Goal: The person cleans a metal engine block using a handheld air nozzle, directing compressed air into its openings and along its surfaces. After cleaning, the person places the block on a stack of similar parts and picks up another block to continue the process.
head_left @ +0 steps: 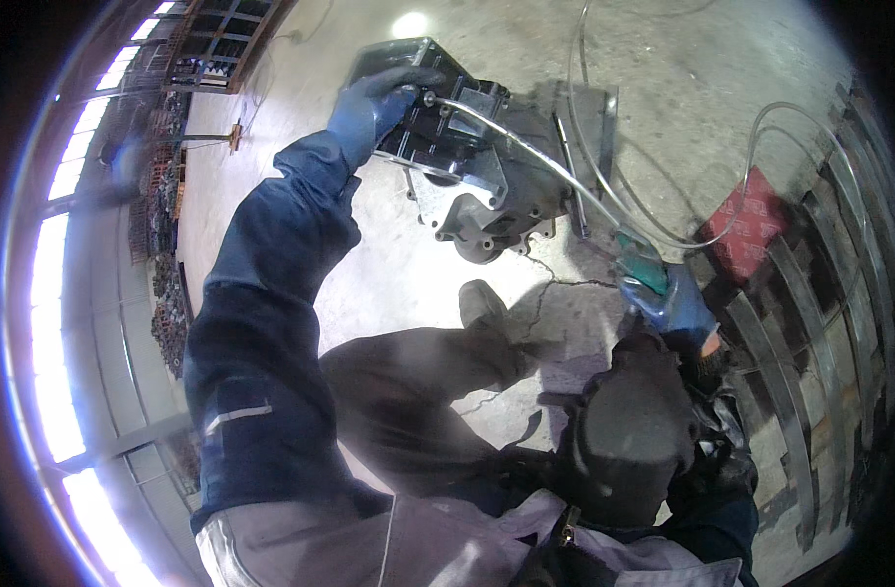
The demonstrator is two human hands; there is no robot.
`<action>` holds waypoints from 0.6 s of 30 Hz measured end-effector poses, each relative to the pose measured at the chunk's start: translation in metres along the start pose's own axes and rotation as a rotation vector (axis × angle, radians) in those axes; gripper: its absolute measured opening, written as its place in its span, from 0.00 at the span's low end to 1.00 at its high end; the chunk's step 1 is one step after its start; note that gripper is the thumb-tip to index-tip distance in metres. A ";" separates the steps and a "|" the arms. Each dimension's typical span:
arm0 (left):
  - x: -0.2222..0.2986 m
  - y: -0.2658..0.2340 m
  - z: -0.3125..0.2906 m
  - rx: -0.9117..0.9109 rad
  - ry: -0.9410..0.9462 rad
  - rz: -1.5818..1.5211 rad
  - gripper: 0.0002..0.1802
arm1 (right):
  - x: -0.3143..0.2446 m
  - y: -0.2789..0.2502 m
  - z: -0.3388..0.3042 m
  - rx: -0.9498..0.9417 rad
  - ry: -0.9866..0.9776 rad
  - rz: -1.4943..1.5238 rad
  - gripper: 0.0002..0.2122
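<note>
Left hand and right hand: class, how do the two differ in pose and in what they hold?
The left hand is stretched far out, resting on the dark metal housing; the right hand stays close to the body. The left hand lies on the machine part, while the right hand grips a green-handled tool joined to a clear hose. Both wear blue gloves.

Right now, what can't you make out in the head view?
- Left hand: the glove covers where it meets the metal housing, so the grip is unclear.
- Right hand: blurred; the green tool in it cannot be identified.
- Clear tube: its far end runs off the top edge.
- Red block: blurred by the fisheye rim.
- Lower floor: hidden by the person's legs and sleeve.
</note>
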State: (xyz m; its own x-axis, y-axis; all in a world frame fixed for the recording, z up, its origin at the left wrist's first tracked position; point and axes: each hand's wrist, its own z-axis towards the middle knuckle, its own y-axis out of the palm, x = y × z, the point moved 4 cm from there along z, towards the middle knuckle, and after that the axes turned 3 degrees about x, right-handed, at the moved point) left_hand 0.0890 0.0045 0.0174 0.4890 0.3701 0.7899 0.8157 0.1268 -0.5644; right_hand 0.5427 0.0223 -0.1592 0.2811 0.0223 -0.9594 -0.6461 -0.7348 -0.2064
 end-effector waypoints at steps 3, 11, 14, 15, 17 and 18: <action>0.001 0.003 -0.001 -0.028 -0.026 -0.098 0.18 | -0.001 0.002 -0.001 0.066 -0.024 -0.066 0.19; 0.026 0.022 -0.001 -0.006 0.198 0.794 0.30 | 0.014 -0.009 -0.016 0.003 -0.027 -0.120 0.18; 0.036 0.028 -0.007 0.039 0.259 0.942 0.30 | 0.013 -0.008 -0.017 0.007 -0.042 -0.184 0.18; 0.037 0.030 -0.008 0.059 0.253 1.000 0.29 | 0.012 -0.007 -0.016 -0.001 -0.028 -0.144 0.18; 0.041 0.032 -0.009 0.118 0.308 1.097 0.29 | 0.008 -0.004 -0.013 -0.028 0.005 -0.065 0.17; 0.041 0.033 -0.008 0.127 0.305 1.140 0.28 | 0.005 -0.002 -0.011 -0.028 -0.002 -0.099 0.18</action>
State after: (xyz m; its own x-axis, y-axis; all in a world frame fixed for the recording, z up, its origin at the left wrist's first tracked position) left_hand 0.1387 0.0167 0.0330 0.9808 0.0964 -0.1696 -0.1667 -0.0374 -0.9853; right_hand 0.5539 0.0165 -0.1617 0.3409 0.0969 -0.9351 -0.5951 -0.7478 -0.2944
